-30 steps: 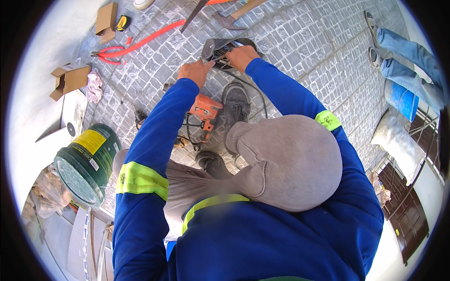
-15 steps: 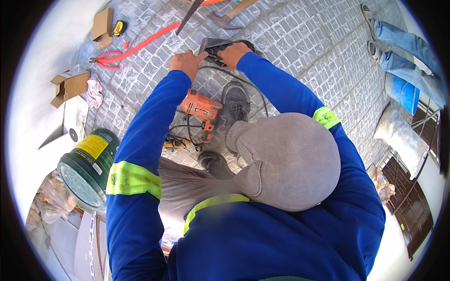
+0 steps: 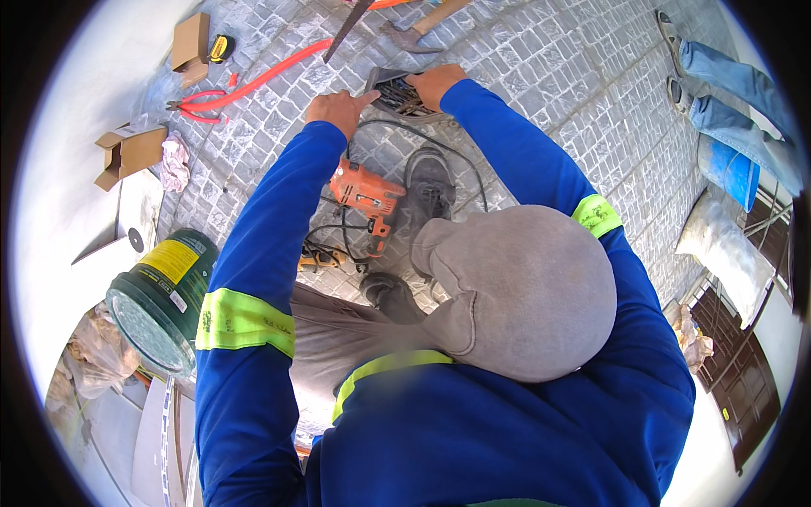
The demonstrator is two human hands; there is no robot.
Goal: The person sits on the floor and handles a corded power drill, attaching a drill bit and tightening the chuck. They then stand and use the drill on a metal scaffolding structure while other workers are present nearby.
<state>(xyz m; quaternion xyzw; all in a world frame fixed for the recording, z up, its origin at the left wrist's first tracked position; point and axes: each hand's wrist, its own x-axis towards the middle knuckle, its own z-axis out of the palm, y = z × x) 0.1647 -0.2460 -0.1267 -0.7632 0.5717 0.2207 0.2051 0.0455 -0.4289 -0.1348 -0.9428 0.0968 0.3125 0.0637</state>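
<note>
A dark, shallow open case (image 3: 378, 78) holds a jumble of thin metal pieces that look like drill bits. My left hand (image 3: 336, 111) is at its left edge, thumb stretched along the near corner and the other fingers curled mostly out of sight. Across from it, my right hand (image 3: 438, 86) is closed at the far right rim, its fingertips partly hidden. An orange corded power drill (image 3: 365, 190) lies on the paving nearer to me, beside my shoe (image 3: 429, 182). Its black cable (image 3: 422, 133) loops past the case.
Beyond the case lie a hammer (image 3: 404, 38), a saw blade (image 3: 345, 32) and red-handled cutters (image 3: 253, 84). At left are a tape measure (image 3: 221, 48), cardboard boxes (image 3: 139, 152) and a green bucket (image 3: 156, 313). A person's jeans-clad legs (image 3: 726, 72) and a blue container (image 3: 728, 173) are at right.
My right hand has drawn back from inside the case to its right rim, and more of the metal pieces show. My left hand stays at the left edge.
</note>
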